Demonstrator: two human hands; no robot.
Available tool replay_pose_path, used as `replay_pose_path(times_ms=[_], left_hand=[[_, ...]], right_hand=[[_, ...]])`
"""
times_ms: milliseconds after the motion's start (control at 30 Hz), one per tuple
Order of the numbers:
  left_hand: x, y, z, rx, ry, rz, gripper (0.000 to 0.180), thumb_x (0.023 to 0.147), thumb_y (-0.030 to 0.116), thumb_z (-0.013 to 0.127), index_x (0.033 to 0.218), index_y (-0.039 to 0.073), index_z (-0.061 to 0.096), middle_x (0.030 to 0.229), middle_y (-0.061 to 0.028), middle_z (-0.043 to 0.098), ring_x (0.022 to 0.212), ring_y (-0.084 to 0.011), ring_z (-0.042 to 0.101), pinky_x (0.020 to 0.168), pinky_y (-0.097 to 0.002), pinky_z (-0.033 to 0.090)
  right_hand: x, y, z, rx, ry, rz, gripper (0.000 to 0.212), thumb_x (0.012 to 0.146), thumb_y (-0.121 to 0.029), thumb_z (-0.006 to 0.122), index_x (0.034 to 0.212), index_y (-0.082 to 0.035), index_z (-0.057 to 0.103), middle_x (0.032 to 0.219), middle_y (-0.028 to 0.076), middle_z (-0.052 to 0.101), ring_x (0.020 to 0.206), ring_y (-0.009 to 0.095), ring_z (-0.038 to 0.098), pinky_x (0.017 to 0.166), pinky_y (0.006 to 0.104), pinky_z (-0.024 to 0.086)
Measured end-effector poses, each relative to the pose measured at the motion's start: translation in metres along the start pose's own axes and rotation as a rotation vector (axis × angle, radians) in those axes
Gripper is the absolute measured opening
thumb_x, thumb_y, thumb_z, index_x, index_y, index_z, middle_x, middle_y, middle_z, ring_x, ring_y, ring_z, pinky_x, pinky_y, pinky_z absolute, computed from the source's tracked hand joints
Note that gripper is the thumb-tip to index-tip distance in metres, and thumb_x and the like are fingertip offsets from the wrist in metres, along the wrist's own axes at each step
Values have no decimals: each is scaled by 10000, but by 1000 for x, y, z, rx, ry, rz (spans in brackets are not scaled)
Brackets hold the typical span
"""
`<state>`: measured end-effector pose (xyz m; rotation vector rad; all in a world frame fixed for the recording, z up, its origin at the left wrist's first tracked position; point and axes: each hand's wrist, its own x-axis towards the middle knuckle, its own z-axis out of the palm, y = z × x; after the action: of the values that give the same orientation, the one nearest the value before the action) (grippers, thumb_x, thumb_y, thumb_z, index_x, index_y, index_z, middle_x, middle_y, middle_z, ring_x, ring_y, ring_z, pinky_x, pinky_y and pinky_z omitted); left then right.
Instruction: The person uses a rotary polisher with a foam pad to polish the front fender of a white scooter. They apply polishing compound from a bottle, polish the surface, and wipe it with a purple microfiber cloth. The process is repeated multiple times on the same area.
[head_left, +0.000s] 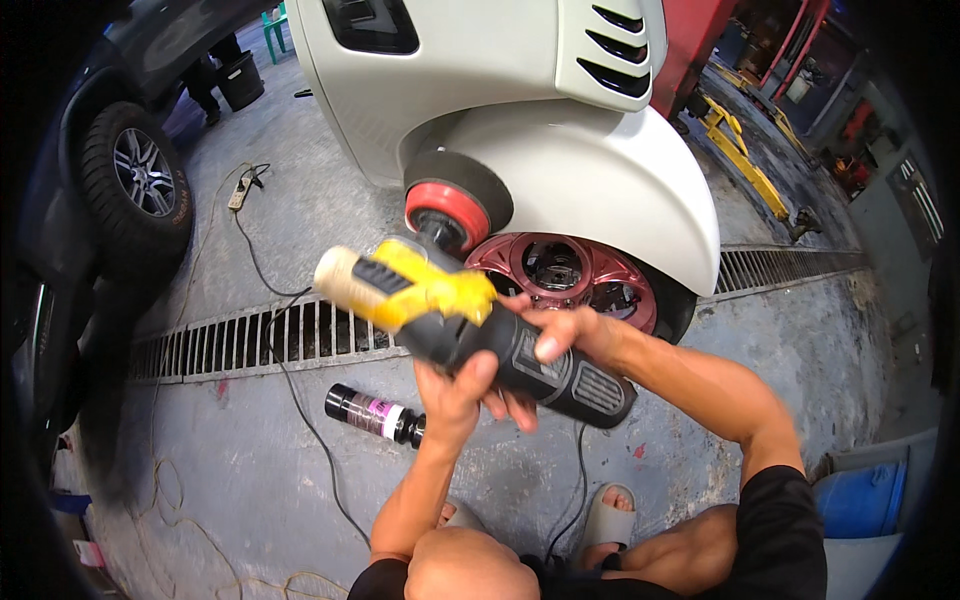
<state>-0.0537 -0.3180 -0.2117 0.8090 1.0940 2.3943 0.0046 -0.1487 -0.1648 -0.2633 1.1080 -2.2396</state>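
Both my hands hold a yellow and black electric polisher (455, 300) across the middle of the view. From below, my left hand (460, 395) closes around its dark body, thumb on the near side. Farther back along the housing, my right hand (570, 330) grips it from above. The tool's red backing plate with a dark foam pad (470, 185) is beside the white fender (590, 170) of a scooter; whether they touch I cannot tell. Beneath that fender is a reddish wheel (560, 270). A dark bottle (370, 412) lies on the floor near my left hand.
A metal drain grate (260, 340) crosses the concrete floor. Black cable runs to a power strip (240, 192). A dark vehicle's wheel (145, 165) stands at left, with a black bucket (240, 82) behind. Yellow lift arms (745, 160) and a blue drum (860, 500) are on the right.
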Motion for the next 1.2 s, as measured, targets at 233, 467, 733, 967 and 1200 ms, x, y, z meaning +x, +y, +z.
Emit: replay_pose_path(times_ms=[233,467,733,967,1200], left_hand=[[21,-4,12,27,21,-5,591,951,377,726,1314,-50,539,1092,-185,698,992,-267,713,875,-397,603],[-4,13,76,-51,-91,-202,535,885,133,836,1285,0,506,1049,-91,673,893,-175,702,665,-274,610],[-19,9,153,114,-355,-358,746,931,280,802,1301,-45,243,1104,-205,643,838,-245,732,606,-340,612],[-28,-3,197,231,-463,-581,849,968,275,752,1427,-90,139,1210,-282,581,1145,-368,641,1023,-457,506],[-46,-1,232,671,-772,-51,968,871,307,843,1456,-113,197,1258,-354,520,1162,-470,611,993,-483,503]], right_hand=[[-28,-2,22,-407,428,76,482,885,-348,814,1115,21,605,879,140,688,710,194,711,634,324,587],[-89,15,30,-248,342,-76,526,798,-253,811,1173,39,585,898,154,675,696,250,711,632,380,600],[-170,38,41,-151,399,-295,642,672,-318,838,1148,52,619,892,177,682,753,287,705,649,398,576],[-184,61,42,-313,568,-418,637,666,-274,816,1174,44,600,905,166,682,777,273,699,673,385,573],[-238,104,29,-466,820,-697,637,660,-230,793,1199,36,582,918,155,683,800,258,693,697,371,569]])
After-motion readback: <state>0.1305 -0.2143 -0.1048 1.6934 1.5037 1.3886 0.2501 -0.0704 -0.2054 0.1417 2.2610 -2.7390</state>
